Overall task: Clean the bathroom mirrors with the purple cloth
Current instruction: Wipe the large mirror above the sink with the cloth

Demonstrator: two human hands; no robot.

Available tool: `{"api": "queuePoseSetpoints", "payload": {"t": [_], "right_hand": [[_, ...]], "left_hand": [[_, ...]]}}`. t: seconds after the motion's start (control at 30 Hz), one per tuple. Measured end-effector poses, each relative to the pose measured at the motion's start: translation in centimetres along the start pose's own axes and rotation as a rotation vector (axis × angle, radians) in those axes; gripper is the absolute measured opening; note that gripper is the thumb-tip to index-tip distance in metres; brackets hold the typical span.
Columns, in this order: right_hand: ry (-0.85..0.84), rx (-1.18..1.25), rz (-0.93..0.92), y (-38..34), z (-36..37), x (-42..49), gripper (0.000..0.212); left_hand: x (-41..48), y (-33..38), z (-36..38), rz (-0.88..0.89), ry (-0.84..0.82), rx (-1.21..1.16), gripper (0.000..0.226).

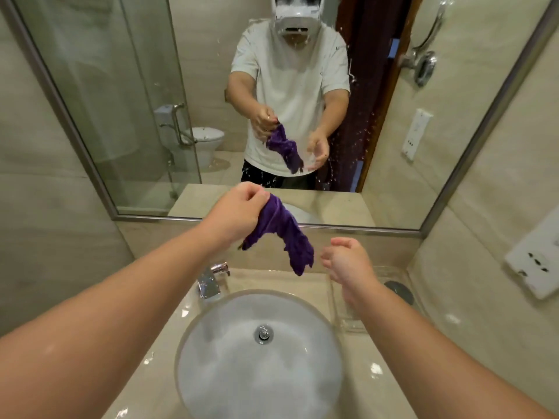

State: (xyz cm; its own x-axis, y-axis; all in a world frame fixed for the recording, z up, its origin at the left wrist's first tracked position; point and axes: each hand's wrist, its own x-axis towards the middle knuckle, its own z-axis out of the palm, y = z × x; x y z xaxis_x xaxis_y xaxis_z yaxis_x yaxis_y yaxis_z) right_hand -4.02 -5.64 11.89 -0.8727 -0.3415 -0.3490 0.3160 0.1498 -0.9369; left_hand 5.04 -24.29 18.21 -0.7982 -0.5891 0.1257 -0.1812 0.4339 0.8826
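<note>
Starting nearest, at six o'clock of the view, a round white sink basin (pixel 223 376) sits sunk in the beige worktop (pixel 381 376), its metal drain (pixel 264 333) at the centre; a chrome tap (pixel 209 283) stands at the basin's eleven o'clock; above the basin two bare forearms reach forward; the left hand (pixel 239 211), at twelve o'clock from the drain, curls its fingers tight round the top of the purple cloth (pixel 282 234), which hangs bunched in the air toward five o'clock, touching nothing else; the right hand (pixel 348 261), at three o'clock of the cloth's lower end and just apart from it, holds nothing, fingers loosely curled; beyond, the wall mirror (pixel 121 86) carries water drops (pixel 363 137) toward two o'clock and reflects the person with the cloth.
</note>
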Motion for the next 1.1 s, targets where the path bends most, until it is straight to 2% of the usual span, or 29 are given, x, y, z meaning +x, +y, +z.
{"api": "queuePoseSetpoints", "payload": {"t": [0.07, 0.13, 0.2, 0.27, 0.37, 0.43, 0.53, 0.63, 0.77, 0.83, 0.93, 1.0, 1.1], "right_hand": [[0.039, -0.091, -0.127, -0.7, -0.5, -0.5, 0.055], [-0.112, -0.14, -0.287, -1.7, -0.5, -1.3, 0.078], [-0.304, -0.15, -0.357, -3.2, -0.3, -2.1, 0.09], [-0.432, -0.172, -0.354, -4.7, -0.4, -2.6, 0.08], [-0.497, -0.276, -0.362, -6.3, -1.5, -2.9, 0.034], [-0.519, -0.223, -0.312, -6.6, -2.7, -2.7, 0.014], [-0.439, -0.05, -0.304, -7.5, -4.7, -2.3, 0.024], [-0.377, -0.023, -0.367, -9.1, -6.7, -2.1, 0.019], [-0.523, -0.052, -0.305, -11.0, -9.4, -2.0, 0.026], [-0.429, 0.006, -0.296, -11.4, -10.2, -1.4, 0.026], [-0.057, 0.182, -0.27, -11.4, -10.9, 0.7, 0.009], [0.114, 0.375, -0.142, -11.0, -11.9, 1.8, 0.013], [0.141, 0.512, -0.07, -10.6, -12.9, 2.4, 0.032]], "left_hand": [[-0.1, 2.2, -0.5, 0.145, -0.062, 0.151, 0.019], [-0.3, 4.6, -0.7, 0.312, -0.147, 0.356, 0.014], [-0.7, 6.8, -0.7, 0.465, -0.216, 0.564, 0.01], [-0.8, 8.9, -0.8, 0.549, -0.25, 0.65, 0.007], [-0.5, 11.0, -1.2, 0.584, -0.231, 0.732, 0.009], [-0.1, 11.9, -1.7, 0.608, -0.192, 0.81, 0.015], [0.5, 12.4, -2.9, 0.591, -0.167, 0.827, 0.012], [1.0, 12.0, -3.8, 0.514, -0.224, 0.811, 0.016], [1.5, 11.5, -4.6, 0.525, -0.3, 0.847, 0.027], [1.7, 11.3, -5.1, 0.564, -0.284, 0.814, 0.024], [2.4, 10.4, -5.9, 0.6, -0.173, 0.755, 0.017], [3.1, 9.5, -6.5, 0.565, -0.074, 0.733, 0.018], [4.1, 8.1, -7.7, 0.482, -0.02, 0.758, 0.018]]}}
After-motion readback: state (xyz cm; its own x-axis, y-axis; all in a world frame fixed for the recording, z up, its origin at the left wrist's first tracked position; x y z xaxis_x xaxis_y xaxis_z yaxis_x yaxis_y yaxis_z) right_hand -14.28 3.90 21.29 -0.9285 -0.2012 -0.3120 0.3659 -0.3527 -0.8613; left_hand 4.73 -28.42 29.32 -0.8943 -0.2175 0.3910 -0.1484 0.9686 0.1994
